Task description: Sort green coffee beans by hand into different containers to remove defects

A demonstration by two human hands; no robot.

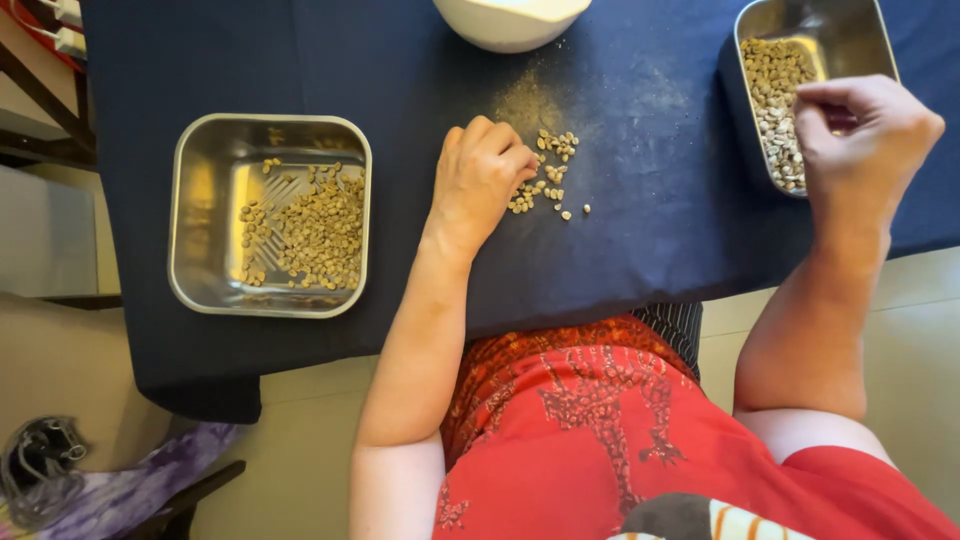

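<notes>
Beans (548, 180) lie loose on dark cloth (640, 220) at centre. Square tray (192, 215) at 9 o'clock holds more beans; second tray (850, 35) at 2 o'clock too. Left hand (478, 180) fingertips curled, bunched onto the loose beans. Right hand (860, 135) over second tray, fingertips pinched; contents hidden. White bowl (510, 20) at 12.

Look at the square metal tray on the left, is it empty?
No, the square metal tray has pale beans scattered across its bottom, and neither hand is touching it.

Left hand (480, 180) curled, right hand (860, 135) pinching.
</notes>
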